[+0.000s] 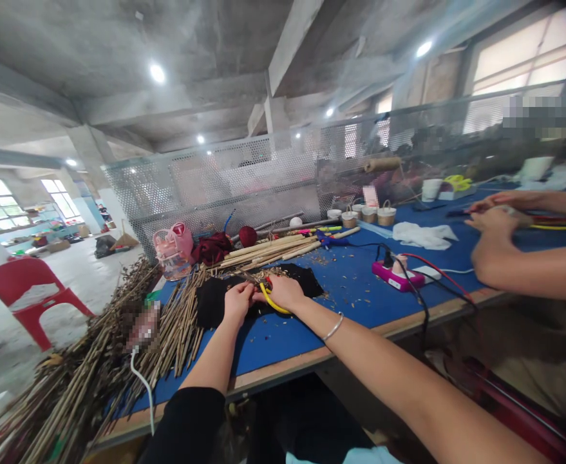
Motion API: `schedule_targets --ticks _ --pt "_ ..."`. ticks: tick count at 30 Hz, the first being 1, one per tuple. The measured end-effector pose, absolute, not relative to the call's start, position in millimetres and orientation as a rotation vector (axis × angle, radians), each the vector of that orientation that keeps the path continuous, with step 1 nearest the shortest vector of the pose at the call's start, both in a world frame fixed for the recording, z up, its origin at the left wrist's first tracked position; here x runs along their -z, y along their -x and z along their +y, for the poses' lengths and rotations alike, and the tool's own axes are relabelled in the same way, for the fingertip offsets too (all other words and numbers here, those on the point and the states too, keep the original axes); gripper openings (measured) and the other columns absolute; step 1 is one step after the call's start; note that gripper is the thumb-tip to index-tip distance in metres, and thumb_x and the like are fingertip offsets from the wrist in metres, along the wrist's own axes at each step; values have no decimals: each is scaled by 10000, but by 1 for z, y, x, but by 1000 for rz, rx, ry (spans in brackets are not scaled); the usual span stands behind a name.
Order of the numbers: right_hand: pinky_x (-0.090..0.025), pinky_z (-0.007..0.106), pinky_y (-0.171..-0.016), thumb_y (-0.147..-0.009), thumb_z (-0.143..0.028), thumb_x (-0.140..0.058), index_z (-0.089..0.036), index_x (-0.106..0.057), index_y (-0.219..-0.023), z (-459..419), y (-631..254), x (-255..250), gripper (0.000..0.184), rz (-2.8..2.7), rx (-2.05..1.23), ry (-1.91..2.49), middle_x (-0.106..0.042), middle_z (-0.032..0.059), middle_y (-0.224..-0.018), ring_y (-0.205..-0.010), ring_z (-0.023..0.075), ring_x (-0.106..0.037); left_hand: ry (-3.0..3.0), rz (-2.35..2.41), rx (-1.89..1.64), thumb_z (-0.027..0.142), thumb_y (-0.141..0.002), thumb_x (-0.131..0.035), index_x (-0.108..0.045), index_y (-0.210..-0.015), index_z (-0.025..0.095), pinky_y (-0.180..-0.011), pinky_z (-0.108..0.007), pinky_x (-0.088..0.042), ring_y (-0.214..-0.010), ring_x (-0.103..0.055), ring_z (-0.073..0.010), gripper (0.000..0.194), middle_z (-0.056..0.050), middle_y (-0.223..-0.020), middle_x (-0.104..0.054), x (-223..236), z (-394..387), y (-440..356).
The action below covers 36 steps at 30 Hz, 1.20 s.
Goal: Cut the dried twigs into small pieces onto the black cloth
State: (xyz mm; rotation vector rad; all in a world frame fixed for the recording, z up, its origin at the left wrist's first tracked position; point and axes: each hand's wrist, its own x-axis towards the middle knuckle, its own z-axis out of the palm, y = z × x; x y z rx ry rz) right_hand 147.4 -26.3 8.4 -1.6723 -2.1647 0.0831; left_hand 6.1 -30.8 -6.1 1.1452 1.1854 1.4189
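My right hand [286,292] is closed around a pair of shears [275,305] with yellow and red handles. Their dark blades point away to the left. Beside them my left hand [237,303] is closed in a pinch near the blades; what its fingers hold is too small to make out. Both hands are over a black cloth [209,308] scattered with light brown cut bits [277,272]. Just left of the cloth lies a spread of thin dry stems [181,328].
Pale sticks [268,250], a dark red yarn ball [248,236] and a blue glue gun [331,240] lie behind the cloth. Right of it are a purple power strip [397,277] with cords and a white cloth [422,235]. A co-worker's hands [498,216] work at far right.
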Motion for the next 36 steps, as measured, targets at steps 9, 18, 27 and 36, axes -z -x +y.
schedule_targets --ticks 9,18,27,36 --pt "-446 316 -735 -639 -786 -408 -193 -592 -951 -26 -149 -9 695 -2184 -95 1706 -670 118 -919 -895 264 -622 -1078 1228 -1425 294 -648 -640 -647 -744 119 -404 -174 -356 -431 -493 -71 199 -32 -611 -630 12 -24 -3" --pt "-440 329 -755 -597 -799 -437 -149 -507 -1054 -26 -148 -5 798 -2191 -61 1660 -659 130 -927 -909 269 -618 -1102 1220 -1418 282 -635 -646 -654 -747 121 -414 -175 -372 -506 -564 -108 196 -53 -645 -650 14 -24 -3" --pt "-444 315 -767 -622 -786 -429 -193 -590 -970 -26 -148 -9 707 -2204 -105 1702 -666 118 -952 -926 259 -612 -1098 1257 -1425 277 -639 -642 -667 -759 133 -387 -175 -341 -423 -498 -79 190 -20 -583 -629 13 -24 -2" --pt "-447 309 -742 -603 -800 -431 -193 -572 -957 -24 -149 -6 716 -2177 -58 1685 -671 108 -920 -894 251 -623 -1063 1234 -1425 257 -598 -668 -647 -701 129 -433 -185 -399 -447 -527 -86 166 -27 -581 -625 13 -23 -2"
